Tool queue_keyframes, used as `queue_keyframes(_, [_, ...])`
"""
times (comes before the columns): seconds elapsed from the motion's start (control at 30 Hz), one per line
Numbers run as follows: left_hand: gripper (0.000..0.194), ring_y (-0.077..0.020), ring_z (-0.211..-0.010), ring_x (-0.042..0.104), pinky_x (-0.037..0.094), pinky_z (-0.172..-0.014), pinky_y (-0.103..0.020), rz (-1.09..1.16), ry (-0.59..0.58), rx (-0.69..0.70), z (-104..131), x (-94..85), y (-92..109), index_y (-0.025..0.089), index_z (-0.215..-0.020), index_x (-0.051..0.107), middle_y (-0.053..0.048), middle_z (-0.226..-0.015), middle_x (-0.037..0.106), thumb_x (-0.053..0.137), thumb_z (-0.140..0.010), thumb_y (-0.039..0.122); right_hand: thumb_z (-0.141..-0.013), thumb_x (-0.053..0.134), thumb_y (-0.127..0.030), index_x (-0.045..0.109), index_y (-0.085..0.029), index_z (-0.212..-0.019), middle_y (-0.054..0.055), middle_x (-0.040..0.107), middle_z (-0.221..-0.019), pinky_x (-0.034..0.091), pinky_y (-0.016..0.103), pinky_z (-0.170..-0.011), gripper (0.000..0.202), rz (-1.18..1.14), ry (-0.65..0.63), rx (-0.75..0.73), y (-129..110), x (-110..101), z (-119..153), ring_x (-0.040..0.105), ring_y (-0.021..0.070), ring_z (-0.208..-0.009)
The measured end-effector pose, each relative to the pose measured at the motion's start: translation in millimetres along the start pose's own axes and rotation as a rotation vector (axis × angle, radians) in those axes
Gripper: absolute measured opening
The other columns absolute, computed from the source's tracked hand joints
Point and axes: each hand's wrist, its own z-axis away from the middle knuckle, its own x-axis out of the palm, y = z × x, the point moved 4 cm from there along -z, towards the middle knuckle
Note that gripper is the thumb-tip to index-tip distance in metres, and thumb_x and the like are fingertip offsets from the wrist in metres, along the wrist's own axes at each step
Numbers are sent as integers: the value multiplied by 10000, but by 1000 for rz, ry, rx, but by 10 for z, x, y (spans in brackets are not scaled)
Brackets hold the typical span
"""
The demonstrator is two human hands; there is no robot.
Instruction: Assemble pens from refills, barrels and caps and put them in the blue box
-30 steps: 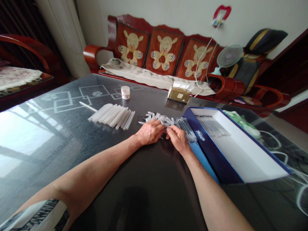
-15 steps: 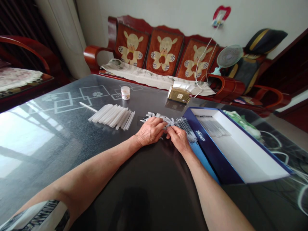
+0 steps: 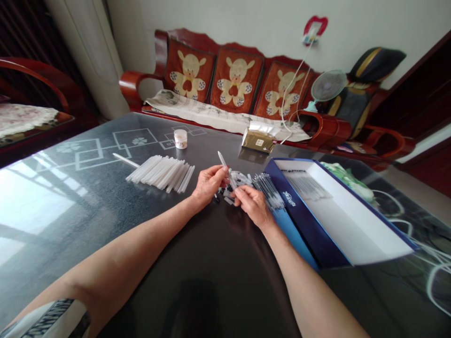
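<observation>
A slim white pen [image 3: 221, 159] slants up and leftward between my hands, its pointed end uppermost. My left hand [image 3: 208, 187] pinches it around the middle. At its lower end the fingers of my right hand [image 3: 254, 204] are closed. Beneath and behind my fingers lies a loose pile of small white and black pen parts [image 3: 241, 177], partly hidden. Just right of the pile are several thin pen refills [image 3: 269, 188] with metal tips, resting on a blue box lid [image 3: 294, 234]. To the left, white pen barrels [image 3: 160, 172] lie side by side in a row.
A dark blue box [image 3: 310, 225] with a white inside stands at the right, holding a row of finished-looking pens [image 3: 306, 183]. Farther back are a small white jar [image 3: 181, 139] and a tissue pack [image 3: 259, 142]. White cables [image 3: 437, 277] lie at the far right.
My hands have lifted off the pile of small parts and moved slightly apart. A white pen now shows upright between them, and more of the pile is visible.
</observation>
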Motion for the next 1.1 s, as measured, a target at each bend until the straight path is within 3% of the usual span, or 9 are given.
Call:
queue_keyframes(0.17, [239,-94,-634,609,513,-591,-217,289,-104,-240,7,111,102,137,-954,611,-40,-820,677,646,-721,181,-843,574,-412,674,-198,-738,0,634,-601,483,284,-596,259,-35,-152,-5,-232,144,57,595,146,-568])
queue_keyframes(0.3, [218,-63,-496,501,409,-461,-188,187,-128,-254,-17,89,107,153,-914,609,0,-735,630,556,-704,133,-842,571,-413,684,-197,-775,-10,615,-579,475,274,-592,253,-35,-193,-12,-280,173,61,590,144,-561])
queue_keyframes(0.37, [207,-79,-482,490,377,-447,-198,-73,-50,-138,-57,-17,93,159,-917,639,7,-676,615,547,-733,187,-861,543,-429,682,-199,-787,-2,635,-610,479,276,-612,279,-19,-95,-32,-233,51,17,600,149,-584])
queue_keyframes(0.43, [215,-112,-547,543,420,-532,-217,-447,47,98,-85,-137,123,170,-939,673,1,-647,618,541,-794,257,-868,528,-449,680,-194,-805,10,651,-636,476,278,-616,304,33,106,-14,-120,-166,-44,602,157,-595])
queue_keyframes(0.5, [234,-151,-708,612,457,-664,-239,-803,69,370,-74,-191,158,185,-994,681,-30,-753,663,534,-844,289,-853,541,-455,685,-183,-839,25,665,-665,472,284,-617,308,143,321,26,25,-396,-84,606,171,-611])
queue_keyframes(0.57, [253,-172,-809,627,461,-711,-248,-1050,50,557,-40,-206,151,191,-1049,667,-57,-850,672,498,-892,296,-838,559,-408,697,-180,-857,43,683,-746,474,293,-663,266,311,442,-7,132,-540,-99,615,181,-665])
queue_keyframes(0.7, [273,-168,-818,626,463,-673,-231,-1298,-30,661,18,-170,80,190,-1091,639,-61,-854,651,438,-944,302,-830,568,-281,725,-202,-852,52,671,-866,447,277,-709,176,695,361,-119,226,-477,-79,604,171,-743])
queue_keyframes(0.83, [288,-174,-833,627,473,-677,-240,-1364,-116,699,62,-86,41,188,-1120,616,-59,-865,643,405,-960,300,-852,588,-331,739,-212,-844,64,645,-877,420,276,-706,192,912,339,-88,231,-356,-40,588,197,-836])
queue_keyframes(1.1, [285,-163,-787,626,478,-659,-233,-1393,-199,762,119,-19,25,186,-1107,611,-45,-830,627,397,-965,311,-824,612,-301,729,-205,-780,71,632,-835,426,293,-708,157,938,317,-76,273,-367,-57,581,196,-789])
